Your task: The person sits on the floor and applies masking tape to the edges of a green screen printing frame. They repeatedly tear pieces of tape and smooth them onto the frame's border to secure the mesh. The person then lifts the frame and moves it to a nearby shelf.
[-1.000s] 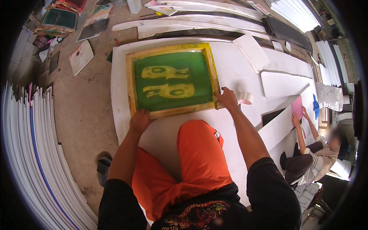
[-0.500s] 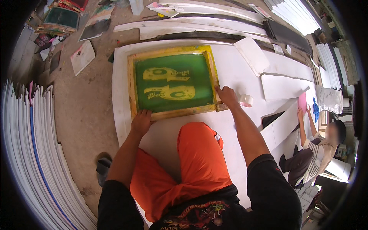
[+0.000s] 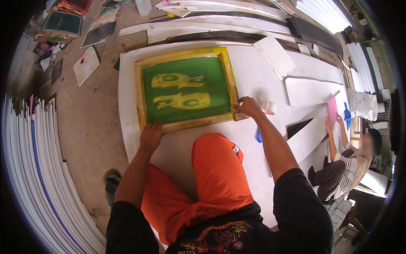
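A screen-printing frame (image 3: pixel 230 80) with yellow-stained wooden sides lies before me on a large white sheet (image 3: pixel 249 55). Its green mesh (image 3: pixel 179 73) carries two pale yellow-green printed shapes, one above the other. At the near left corner my left hand (image 3: pixel 151 133) is closed over the wooden edge. The fingers of my right hand (image 3: pixel 249 107) grip the near right corner, next to a small wooden block. Just right of that hand sits a roll of tape (image 3: pixel 268 107). A small blue object (image 3: pixel 259 135), its kind unclear, lies beside my right forearm.
White boards (image 3: pixel 274 57) rest at the right and long strips (image 3: pixel 211 21) along the far side. Another person (image 3: pixel 342 169) squats at the right, hands on a pink sheet (image 3: pixel 333 111). Stacked panels (image 3: pixel 38 169) line the left. A slipper-clad foot (image 3: pixel 112 186) shows at lower left.
The view has shifted slightly, so most things sit a little further left. The blue object beside my right forearm has come into sight. Both hands stay on the frame.
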A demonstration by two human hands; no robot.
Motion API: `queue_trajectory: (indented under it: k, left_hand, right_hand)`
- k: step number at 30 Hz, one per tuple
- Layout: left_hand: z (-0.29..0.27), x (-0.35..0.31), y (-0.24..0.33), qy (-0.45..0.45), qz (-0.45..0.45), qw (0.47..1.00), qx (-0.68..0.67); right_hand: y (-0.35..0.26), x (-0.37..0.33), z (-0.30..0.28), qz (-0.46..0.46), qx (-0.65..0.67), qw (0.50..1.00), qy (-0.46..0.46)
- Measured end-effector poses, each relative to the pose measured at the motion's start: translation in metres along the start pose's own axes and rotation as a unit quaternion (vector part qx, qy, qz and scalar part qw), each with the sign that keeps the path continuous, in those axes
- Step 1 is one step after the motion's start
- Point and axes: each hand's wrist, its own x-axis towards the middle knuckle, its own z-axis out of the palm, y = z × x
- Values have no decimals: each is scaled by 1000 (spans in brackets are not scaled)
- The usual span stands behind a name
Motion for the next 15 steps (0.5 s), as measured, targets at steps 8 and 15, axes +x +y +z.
queue_trajectory:
  k: [8,15]
  left_hand:
    - [1,1,1,57,15,998,23]
    - [-9,0,-3,38,20,997,64]
  right_hand:
    - [11,9,0,-47,-11,998,-31]
    - [-2,24,-23,-9,11,998,-61]
